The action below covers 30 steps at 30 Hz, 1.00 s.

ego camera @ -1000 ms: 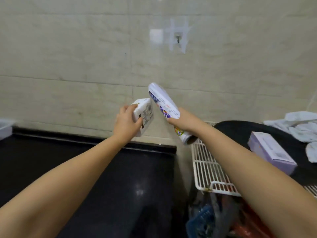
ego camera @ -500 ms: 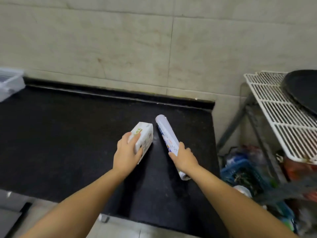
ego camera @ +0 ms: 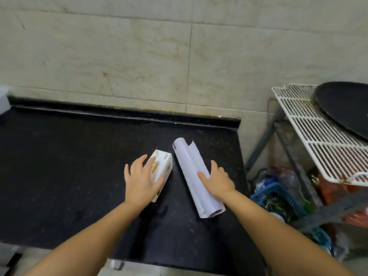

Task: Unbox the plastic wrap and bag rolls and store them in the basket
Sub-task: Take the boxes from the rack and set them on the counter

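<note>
Resting spread fingers, left hand (ego camera: 139,181) tops box (ego camera: 162,170), print unreadable; right hand (ego camera: 218,181) tops roll (ego camera: 189,162).

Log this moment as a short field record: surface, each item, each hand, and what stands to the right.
surface: black countertop against a tiled wall
box: small white carton lying on the countertop, closed as far as can be seen
roll: long white roll lying beside the box, apart from it, loose flap at its far end
left hand: fingers spread, resting on the box
right hand: open, resting on the roll
right side: white wire rack carrying a dark round tray
</note>
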### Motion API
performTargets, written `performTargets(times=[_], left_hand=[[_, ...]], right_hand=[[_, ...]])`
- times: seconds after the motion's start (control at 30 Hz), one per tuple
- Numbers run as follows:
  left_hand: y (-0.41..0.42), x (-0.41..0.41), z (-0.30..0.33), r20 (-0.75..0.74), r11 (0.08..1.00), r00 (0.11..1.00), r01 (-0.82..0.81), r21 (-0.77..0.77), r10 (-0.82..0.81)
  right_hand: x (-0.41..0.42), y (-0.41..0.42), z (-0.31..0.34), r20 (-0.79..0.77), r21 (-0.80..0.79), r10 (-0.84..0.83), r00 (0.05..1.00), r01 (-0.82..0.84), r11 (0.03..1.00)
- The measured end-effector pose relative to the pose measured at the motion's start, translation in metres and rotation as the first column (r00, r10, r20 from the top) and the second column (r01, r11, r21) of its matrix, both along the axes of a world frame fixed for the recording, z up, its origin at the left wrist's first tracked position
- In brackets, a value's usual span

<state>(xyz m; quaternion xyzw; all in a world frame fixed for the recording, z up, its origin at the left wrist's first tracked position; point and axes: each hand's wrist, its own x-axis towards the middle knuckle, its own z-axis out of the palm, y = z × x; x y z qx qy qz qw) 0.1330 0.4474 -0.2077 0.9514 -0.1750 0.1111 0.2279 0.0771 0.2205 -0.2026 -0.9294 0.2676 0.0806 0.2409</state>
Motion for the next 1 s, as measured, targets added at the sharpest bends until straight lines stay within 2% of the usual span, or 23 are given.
performTargets(times=[0.1,0.23,0.37,0.43,0.53,0.67,0.8,1.0], left_hand=[[-0.037,0.017,0.044,0.067,0.992,0.993,0.104,-0.067,-0.099],[-0.111,0.023,0.107,0.117,0.938,0.953,0.298,-0.175,-0.281],[-0.194,0.008,0.158,0.154,0.819,0.860,0.511,-0.262,-0.487],[-0.239,-0.004,0.177,0.192,0.761,0.808,0.589,-0.273,-0.556],[-0.307,-0.032,0.195,0.193,0.712,0.749,0.663,-0.233,-0.634],[-0.386,-0.075,0.193,0.089,0.666,0.674,0.739,-0.106,-0.734],[-0.439,-0.103,0.172,0.047,0.678,0.677,0.728,0.103,-0.734],[-0.457,-0.101,0.145,0.066,0.712,0.712,0.685,0.153,-0.699]], right_hand=[[0.005,-0.025,0.042,0.088,-0.019,-0.014,0.996,0.015,1.000],[0.002,-0.074,0.117,0.261,-0.094,-0.009,0.965,0.035,0.995],[-0.019,-0.140,0.195,0.437,-0.194,0.000,0.899,0.094,0.976],[-0.037,-0.178,0.225,0.478,-0.238,-0.008,0.878,0.139,0.961],[-0.071,-0.240,0.248,0.437,-0.316,-0.061,0.897,0.217,0.924],[-0.111,-0.312,0.243,0.284,-0.485,-0.204,0.937,0.324,0.812],[-0.137,-0.353,0.213,0.153,-0.415,-0.343,0.927,0.376,0.829],[-0.135,-0.365,0.195,0.204,-0.370,-0.375,0.904,0.426,0.826]])
